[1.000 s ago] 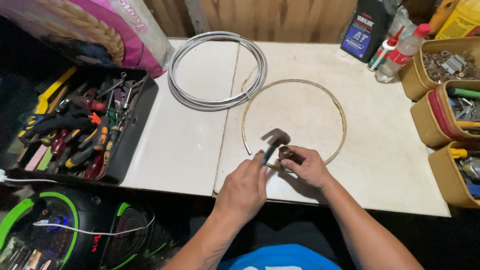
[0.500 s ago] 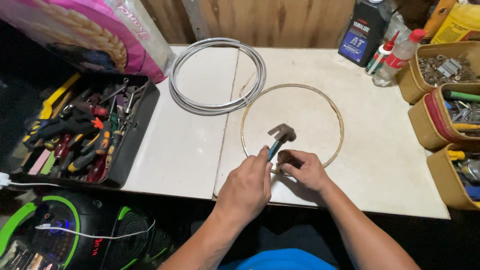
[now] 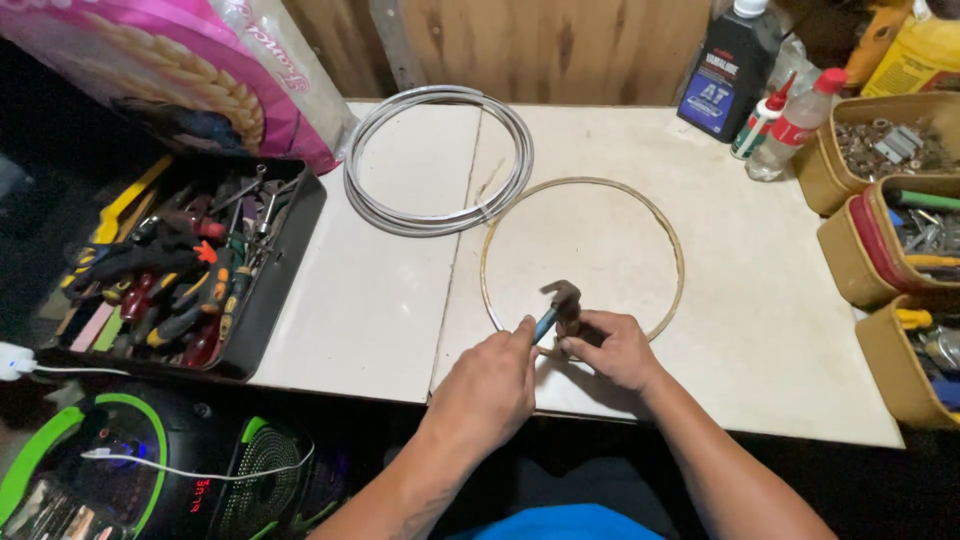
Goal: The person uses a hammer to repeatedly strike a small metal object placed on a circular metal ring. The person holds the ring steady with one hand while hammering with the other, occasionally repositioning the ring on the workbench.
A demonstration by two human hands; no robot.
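A pale, scuffed worktable [image 3: 380, 300] is standing against a wooden plank wall, and a thin brass-coloured hoop [image 3: 668, 240] is lying flat on it, serving here as the landmark. At the near edge of the hoop, the left hand [image 3: 492, 385] is closing firmly round the blue handle of a small hammer [image 3: 562, 300], whose dull metal head is hovering just inside the ring. The right hand [image 3: 612, 348] is pinching narrowly at the hoop's near rim, just beside the hammer head; whether it is also steadying something small there cannot be told. The hoop is looking light, thin and springy, likely to flex or skate on the smooth top if struck off-centre, so pressing it down right next to the strike point seems the sound place to hold it. The hammer is looking short and head-heavy, best gripped low on the handle. Beyond the hoop to the left, a coil of grey wire or cable [image 3: 440, 160] is lying flat, nearly touching the ring. Farther left of the hoop, a black tray [image 3: 285, 290] is brimming with screwdrivers and pliers, and a pink printed sack [image 3: 200, 70] is leaning behind it. To the right of the hoop, tan bins [image 3: 850, 240] are holding hardware, with a dark oil bottle [image 3: 735, 70] and a red-capped squeeze bottle [image 3: 795, 125] behind them.
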